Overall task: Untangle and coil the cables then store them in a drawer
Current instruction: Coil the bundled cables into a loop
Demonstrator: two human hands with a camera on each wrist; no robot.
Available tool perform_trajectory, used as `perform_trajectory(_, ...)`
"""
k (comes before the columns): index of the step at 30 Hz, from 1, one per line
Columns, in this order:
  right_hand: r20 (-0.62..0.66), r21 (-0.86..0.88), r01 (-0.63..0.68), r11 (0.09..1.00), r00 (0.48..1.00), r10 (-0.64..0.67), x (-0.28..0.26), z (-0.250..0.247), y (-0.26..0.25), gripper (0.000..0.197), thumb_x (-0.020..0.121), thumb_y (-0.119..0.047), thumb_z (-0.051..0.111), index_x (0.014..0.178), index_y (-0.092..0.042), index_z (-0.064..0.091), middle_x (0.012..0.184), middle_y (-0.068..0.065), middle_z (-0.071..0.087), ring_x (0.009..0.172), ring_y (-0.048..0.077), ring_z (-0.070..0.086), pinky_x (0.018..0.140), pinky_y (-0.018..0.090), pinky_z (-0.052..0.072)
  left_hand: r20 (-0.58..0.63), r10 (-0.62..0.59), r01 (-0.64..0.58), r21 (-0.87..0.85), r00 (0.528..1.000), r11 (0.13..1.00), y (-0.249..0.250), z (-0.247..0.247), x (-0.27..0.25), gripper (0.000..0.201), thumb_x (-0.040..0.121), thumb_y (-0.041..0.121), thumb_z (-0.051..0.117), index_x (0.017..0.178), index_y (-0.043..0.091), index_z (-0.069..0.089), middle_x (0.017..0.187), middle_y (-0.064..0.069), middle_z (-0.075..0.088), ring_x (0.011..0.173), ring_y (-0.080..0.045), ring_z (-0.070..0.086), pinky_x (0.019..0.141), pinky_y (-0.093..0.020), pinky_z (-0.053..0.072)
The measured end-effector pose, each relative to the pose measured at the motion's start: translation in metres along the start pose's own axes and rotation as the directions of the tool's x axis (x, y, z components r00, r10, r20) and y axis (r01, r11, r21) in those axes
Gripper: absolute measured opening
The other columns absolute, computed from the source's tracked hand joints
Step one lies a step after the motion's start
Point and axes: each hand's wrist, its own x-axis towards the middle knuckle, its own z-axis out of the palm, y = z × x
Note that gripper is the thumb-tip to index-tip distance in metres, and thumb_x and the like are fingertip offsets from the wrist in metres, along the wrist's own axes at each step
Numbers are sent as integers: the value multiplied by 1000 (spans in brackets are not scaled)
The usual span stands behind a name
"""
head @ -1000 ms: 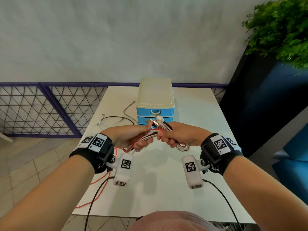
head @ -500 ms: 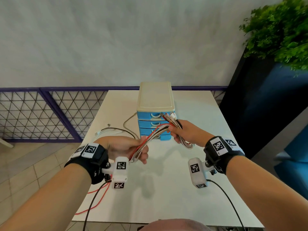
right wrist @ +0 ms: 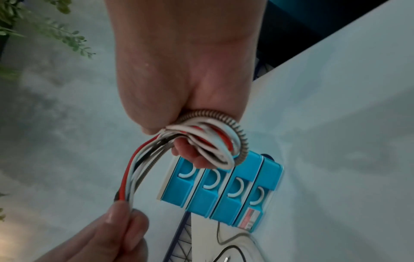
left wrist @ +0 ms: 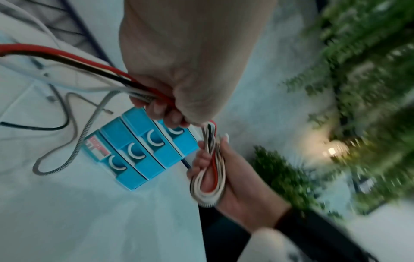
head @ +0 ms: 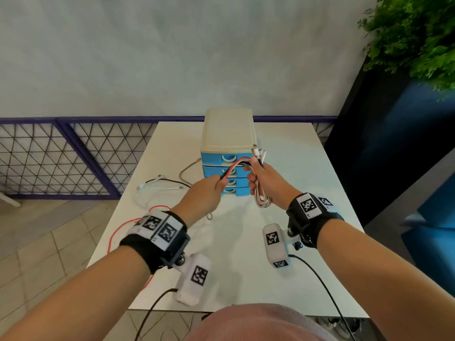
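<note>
Cables [head: 260,193] are being coiled: the right hand [head: 267,184] is gripping the looped bundle, the left hand [head: 202,196] is pinching the trailing strands, above the table [head: 307,168]; next, probably another wrap toward the shut drawer unit [head: 227,148]

White table [head: 307,168] stands against a pale grey wall [head: 172,52]. Left of the table, a purple railing [head: 73,153] with triangular mesh borders a beige tiled floor [head: 41,242]. Right of the table, a dark planter [head: 394,143] holds green foliage [head: 416,35].
</note>
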Motion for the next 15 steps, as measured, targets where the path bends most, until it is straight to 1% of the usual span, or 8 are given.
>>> perform_trajectory(2,-12,109,-32,994,999,33,-1,6,0,37,102,-45,31,95,-14,50,64,-1,39,54,12,42,53,26,43,-105,8,7,141,994,990,3,9,-4,34,101,39,28,86,14,44,72,-4,50,72,-30,52,60,-34,35)
perform_trajectory(5,-29,216,-112,970,992,121,1,14,1,45,100,-53,31,92,-12,50,63,0,40,52,13,43,52,27,43,-177,59,3,333,982,943,10,16,-8,29,102,37,28,94,15,46,73,1,49,67,-24,48,57,-32,34)
perform_trajectory(7,-5,261,-180,948,982,188,3,18,4,56,93,-64,32,82,-13,53,61,0,43,52,14,44,54,28,44,-196,95,-14,382,976,924,13,17,-10,19,101,30,34,95,17,46,77,5,50,67,-21,46,57,-31,31)
perform_trajectory(9,61,289,-228,930,974,219,3,21,6,64,85,-75,36,75,-15,56,64,1,48,56,14,47,60,29,45,-184,142,-43,458,973,888,17,17,-13,7,98,20,40,98,17,46,85,1,59,70,-25,55,57,-31,31)
perform_trajectory(10,110,288,-236,928,971,213,2,22,7,64,82,-76,40,76,-16,60,66,2,52,58,14,49,63,29,46,-173,161,-56,496,972,866,21,16,-15,8,96,16,42,102,16,47,90,-3,62,75,-27,60,58,-32,33)
perform_trajectory(11,167,292,-243,925,965,201,-1,24,5,61,81,-74,46,81,-15,64,68,2,57,62,15,53,67,30,48,-158,179,-69,532,971,844,25,16,-17,15,94,13,43,108,16,48,94,-5,64,81,-28,63,59,-32,34)
perform_trajectory(13,247,324,-266,908,950,190,-5,29,1,44,85,-57,60,87,-13,69,71,3,65,65,16,61,70,29,54,-132,227,-108,587,965,803,33,17,-18,28,92,12,46,120,14,46,101,-6,65,89,-29,65,64,-34,37)
perform_trajectory(15,244,363,-290,886,947,210,-7,31,-4,28,91,-37,61,74,-14,63,59,0,62,52,13,60,53,23,51,-99,253,-138,623,962,770,40,17,-19,31,91,11,47,123,11,46,104,-7,65,91,-29,65,67,-35,42)
